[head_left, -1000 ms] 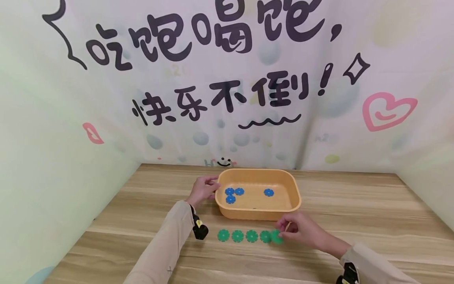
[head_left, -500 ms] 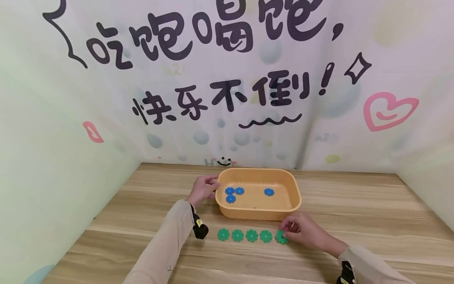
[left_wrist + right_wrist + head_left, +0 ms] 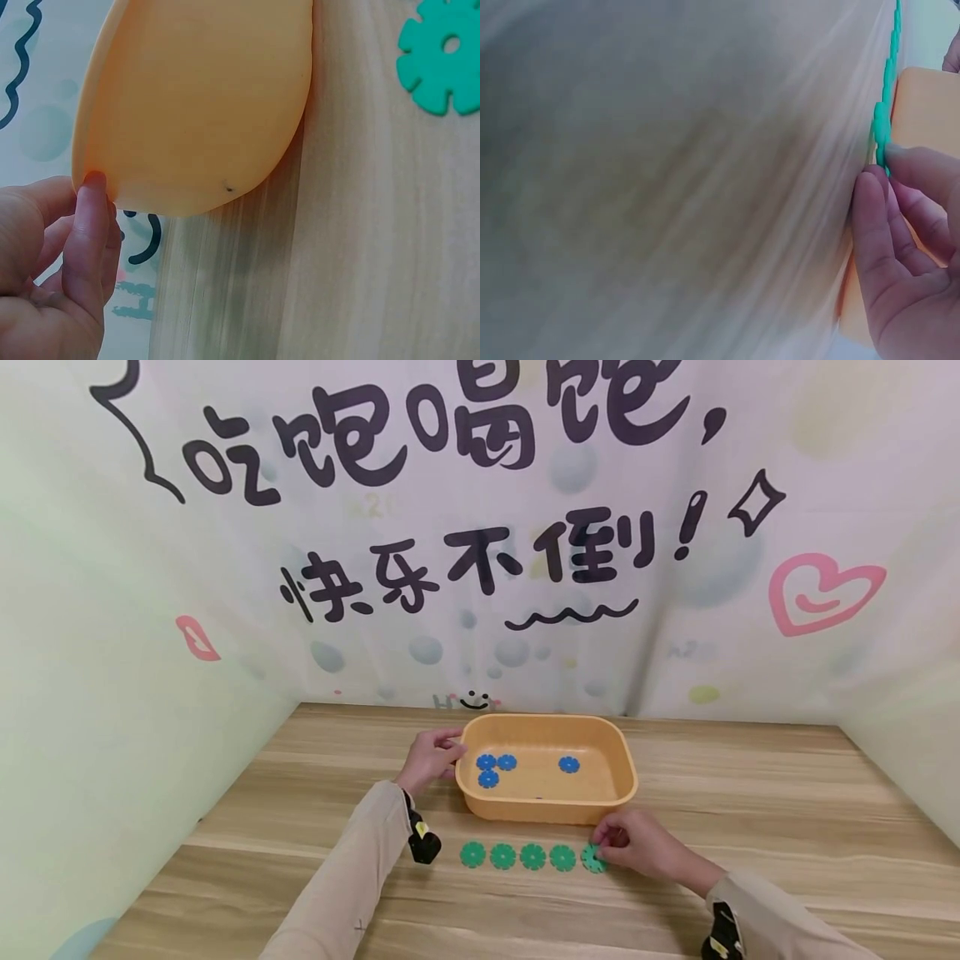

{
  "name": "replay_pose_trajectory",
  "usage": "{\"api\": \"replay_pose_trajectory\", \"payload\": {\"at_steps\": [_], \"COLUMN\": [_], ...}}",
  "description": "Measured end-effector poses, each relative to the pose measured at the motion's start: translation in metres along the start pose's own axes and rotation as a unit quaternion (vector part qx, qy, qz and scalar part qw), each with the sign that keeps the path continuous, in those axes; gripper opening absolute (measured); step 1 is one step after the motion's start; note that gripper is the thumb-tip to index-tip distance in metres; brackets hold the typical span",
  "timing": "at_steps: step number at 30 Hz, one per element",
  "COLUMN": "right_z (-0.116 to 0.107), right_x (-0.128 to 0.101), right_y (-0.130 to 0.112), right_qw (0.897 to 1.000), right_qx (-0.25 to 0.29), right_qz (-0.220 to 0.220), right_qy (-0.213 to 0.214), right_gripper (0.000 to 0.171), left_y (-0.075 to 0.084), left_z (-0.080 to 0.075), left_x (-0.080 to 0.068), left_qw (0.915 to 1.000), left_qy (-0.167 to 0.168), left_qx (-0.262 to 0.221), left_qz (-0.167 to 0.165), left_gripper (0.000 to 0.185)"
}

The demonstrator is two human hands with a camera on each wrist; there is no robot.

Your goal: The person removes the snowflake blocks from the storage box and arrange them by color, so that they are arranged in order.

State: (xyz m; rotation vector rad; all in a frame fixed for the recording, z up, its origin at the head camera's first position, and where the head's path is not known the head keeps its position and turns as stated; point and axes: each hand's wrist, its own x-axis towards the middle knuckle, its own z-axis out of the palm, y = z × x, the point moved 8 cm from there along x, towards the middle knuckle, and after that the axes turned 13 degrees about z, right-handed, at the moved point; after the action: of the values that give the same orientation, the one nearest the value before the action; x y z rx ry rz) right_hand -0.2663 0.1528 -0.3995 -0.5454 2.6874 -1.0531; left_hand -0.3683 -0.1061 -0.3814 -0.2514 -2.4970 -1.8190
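Resting on the wooden counter [image 3: 750, 793], nearest the viewer and just in front of the orange tub [image 3: 546, 806], a row of five green flower-shaped discs lies flat, side by side. The right hand [image 3: 643, 847] sits at the right end of that row, in front of the tub's right front corner, its fingertips curled down onto the rightmost green disc [image 3: 592, 857] and pinching its edge; the right wrist view shows the fingers [image 3: 900, 225] pressed against the thin edge of that disc, with the tub's wall right behind. The other four green discs [image 3: 517, 857] lie to the left of it, untouched, the leftmost in front of the tub's left front corner. A black wrist-worn device [image 3: 423, 843] shows on the left sleeve, just left of the row.

Farther back, the left hand [image 3: 431, 760] is at the tub's left end, its fingers curled round the rim there; the left wrist view shows a fingertip [image 3: 91, 196] touching the rim's edge. Inside the tub lie four blue discs [image 3: 487, 768], three clustered at its left side and one nearer the middle. Behind the tub hangs a backdrop [image 3: 480, 527] with black lettering and a pink heart.
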Motion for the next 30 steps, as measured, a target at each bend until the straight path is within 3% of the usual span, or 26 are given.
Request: {"api": "replay_pose_trajectory", "payload": {"at_steps": [9,21,30], "right_z": [0.0,0.0,-0.013], "right_x": [0.001,-0.001,-0.008], "right_y": [-0.003,-0.004,-0.012], "right_qw": [1.0,1.0,1.0], "right_qx": [0.017,0.001,0.005], "right_qz": [0.011,-0.008,-0.004], "right_qy": [-0.011,-0.005,0.003], "right_gripper": [0.007,0.006,0.004], "left_y": [-0.001,-0.001,0.0], "left_z": [0.0,0.0,0.0], "left_x": [0.001,0.0,0.001], "left_qw": [1.0,1.0,1.0], "left_qy": [0.006,0.006,0.0], "left_qx": [0.001,0.0,0.005], "left_qz": [-0.003,-0.007,0.002], "left_gripper": [0.036,0.036,0.036]}}
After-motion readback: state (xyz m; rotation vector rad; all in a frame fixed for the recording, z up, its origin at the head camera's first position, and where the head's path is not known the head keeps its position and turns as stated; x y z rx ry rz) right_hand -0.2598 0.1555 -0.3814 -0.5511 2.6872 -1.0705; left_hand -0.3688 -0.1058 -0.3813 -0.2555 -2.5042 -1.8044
